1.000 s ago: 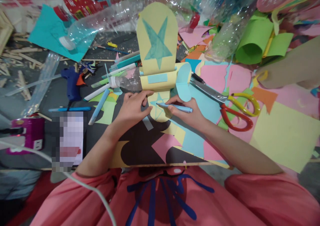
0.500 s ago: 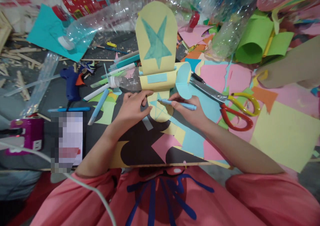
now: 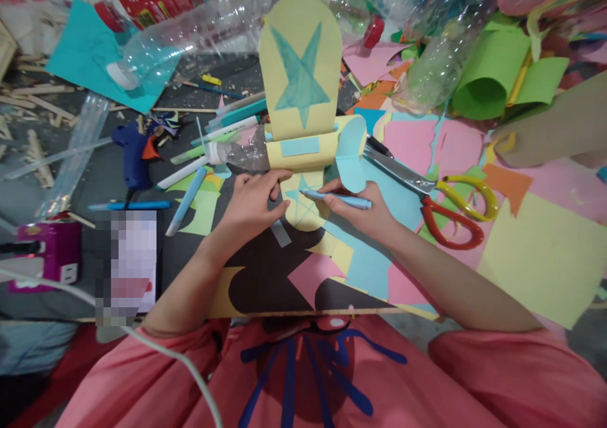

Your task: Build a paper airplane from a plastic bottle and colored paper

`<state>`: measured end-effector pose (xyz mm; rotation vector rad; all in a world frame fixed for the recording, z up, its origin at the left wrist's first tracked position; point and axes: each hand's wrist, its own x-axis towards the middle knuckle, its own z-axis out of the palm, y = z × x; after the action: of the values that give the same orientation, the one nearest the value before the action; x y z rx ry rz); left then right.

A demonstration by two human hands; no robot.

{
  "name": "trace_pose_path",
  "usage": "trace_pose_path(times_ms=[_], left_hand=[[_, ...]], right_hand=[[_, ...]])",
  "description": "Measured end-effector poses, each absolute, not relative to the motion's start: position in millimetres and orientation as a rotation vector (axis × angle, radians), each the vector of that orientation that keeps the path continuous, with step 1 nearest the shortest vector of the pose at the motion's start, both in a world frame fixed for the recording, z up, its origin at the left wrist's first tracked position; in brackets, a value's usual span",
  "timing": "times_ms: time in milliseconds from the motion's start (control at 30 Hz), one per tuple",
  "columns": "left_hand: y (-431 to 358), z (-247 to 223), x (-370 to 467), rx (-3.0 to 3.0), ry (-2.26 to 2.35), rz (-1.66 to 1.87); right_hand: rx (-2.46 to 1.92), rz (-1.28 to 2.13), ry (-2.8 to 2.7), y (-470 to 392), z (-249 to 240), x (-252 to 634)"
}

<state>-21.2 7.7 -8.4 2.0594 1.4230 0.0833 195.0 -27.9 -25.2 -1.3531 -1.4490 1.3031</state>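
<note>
My right hand [image 3: 363,210] grips a light blue marker [image 3: 348,199] between thumb and fingers. Its tip touches the outlined star on the near yellow paper wing [image 3: 310,220], where the upper part of the star is coloured blue. My left hand [image 3: 258,200] lies at the left edge of this wing, index finger stretched onto the paper and thumb apart. The wing joins a clear plastic bottle [image 3: 244,150] wrapped in a yellow paper band [image 3: 327,153]. Beyond it, the far yellow wing [image 3: 279,121] carries a filled blue-green star. A light blue paper tail piece [image 3: 351,156] sits at the right end.
Scissors [image 3: 429,191] with red and yellow handles lie right of the bottle. At left are a blue glue gun [image 3: 135,156], a phone [image 3: 137,251], and several markers [image 3: 187,200]. Paper scraps [image 3: 315,276] surround my hands, and clear bottles [image 3: 190,42] lie at the back.
The marker tip has shifted slightly right and down across the star. My left hand stays in place on the wing. The view has tilted a little.
</note>
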Motion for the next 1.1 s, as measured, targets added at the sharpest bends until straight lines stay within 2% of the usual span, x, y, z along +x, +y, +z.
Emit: trace_pose_path(times_ms=[1100], left_hand=[[7.5, -8.4, -21.4, 2.064, 1.419, 0.098]], right_hand=[[-1.337, 1.311, -1.492, -27.1, -25.7, 196.7]])
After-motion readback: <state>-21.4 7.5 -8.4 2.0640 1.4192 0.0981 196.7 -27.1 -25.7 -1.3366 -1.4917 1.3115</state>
